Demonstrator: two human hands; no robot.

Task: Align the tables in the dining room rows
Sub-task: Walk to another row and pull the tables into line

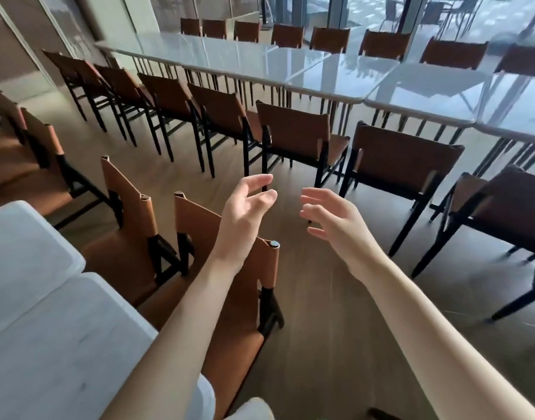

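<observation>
A long row of glossy white tables (pixel 329 77) runs from the far left to the right edge, with brown chairs along both sides. Two more white tables (pixel 42 338) stand at the near left, their edges meeting unevenly. My left hand (pixel 245 213) and my right hand (pixel 332 225) are raised in the aisle between the rows, fingers loosely curled, holding nothing. Neither hand touches a table or a chair.
Brown leather chairs with black frames (pixel 293 137) line the aisle on the far side. Nearer chairs (pixel 239 268) back onto the left tables, one right under my left forearm. Wooden floor (pixel 320 313) runs between the rows. Glass walls stand behind the far row.
</observation>
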